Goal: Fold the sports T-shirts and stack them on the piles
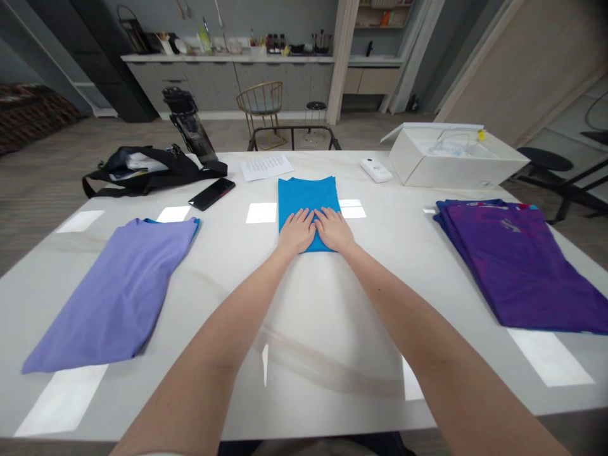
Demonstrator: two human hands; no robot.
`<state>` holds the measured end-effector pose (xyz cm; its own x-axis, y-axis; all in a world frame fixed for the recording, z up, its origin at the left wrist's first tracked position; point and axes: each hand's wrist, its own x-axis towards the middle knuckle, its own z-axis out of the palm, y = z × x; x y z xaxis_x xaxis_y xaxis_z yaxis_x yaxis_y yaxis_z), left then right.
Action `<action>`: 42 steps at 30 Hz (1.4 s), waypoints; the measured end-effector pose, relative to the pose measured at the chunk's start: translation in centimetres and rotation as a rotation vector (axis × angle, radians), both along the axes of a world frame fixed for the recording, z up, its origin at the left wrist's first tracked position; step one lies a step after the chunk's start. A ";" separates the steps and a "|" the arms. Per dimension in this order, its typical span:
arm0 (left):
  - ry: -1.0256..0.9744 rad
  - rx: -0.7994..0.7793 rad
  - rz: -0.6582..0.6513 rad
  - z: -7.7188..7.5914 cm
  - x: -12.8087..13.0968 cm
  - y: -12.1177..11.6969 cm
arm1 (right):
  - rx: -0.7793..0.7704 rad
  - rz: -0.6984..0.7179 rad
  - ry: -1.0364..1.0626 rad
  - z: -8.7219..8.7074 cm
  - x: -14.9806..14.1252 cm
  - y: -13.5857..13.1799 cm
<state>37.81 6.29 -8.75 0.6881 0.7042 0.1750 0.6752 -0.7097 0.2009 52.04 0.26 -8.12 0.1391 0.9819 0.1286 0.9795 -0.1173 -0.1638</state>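
Both my hands lie flat, side by side, on a folded bright blue T-shirt (308, 202) at the middle of the white marble table (323, 316). My left hand (297, 231) rests on the shirt's near part, and my right hand (334, 229) touches the left one at the fingertips. Neither hand grips the cloth. To the left lies a lavender T-shirt (114, 291), folded lengthwise, with a blue edge showing beneath its far end. A purple printed shirt (513, 266) lies to the right, out of reach of both hands.
Along the far side are a black bag (147, 170), a black smartphone (211, 194), a printed sheet (266, 168), a small white device (375, 170) and an open white box (451, 158). White rectangular patches (261, 213) mark the tabletop. Stools stand beyond the table's right side.
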 end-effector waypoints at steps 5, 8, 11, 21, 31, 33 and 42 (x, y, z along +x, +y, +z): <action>0.034 -0.017 0.003 0.3 -1.4 -1.6 | -0.078 -0.005 -0.012 0.0 -0.2 -2.0; 0.071 -0.027 -0.023 0.4 -2.2 -2.0 | -0.092 -0.017 -0.019 0.1 -0.3 -3.1; 0.097 -0.040 -0.033 0.3 -2.9 -2.3 | -0.094 -0.037 -0.021 0.2 -0.6 -4.1; 0.146 -0.085 -0.064 0.8 -4.7 -4.2 | -0.143 -0.014 0.014 0.4 -0.7 -7.0; 0.200 -0.150 -0.055 1.6 -7.7 -7.2 | -0.268 0.017 0.026 1.6 -1.0 -10.8; 0.217 -0.180 -0.037 2.1 -9.1 -8.2 | -0.302 0.030 0.038 1.9 -0.5 -12.1; 0.169 -0.026 -0.029 3.7 -12.3 -10.6 | -0.164 -0.059 0.044 2.1 -0.3 -15.9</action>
<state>25.51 -4.33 -5.06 0.7266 0.6861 0.0373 0.6800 -0.7258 0.1045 51.78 -15.59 -6.05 0.1994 0.9791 -0.0400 0.9623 -0.2034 -0.1806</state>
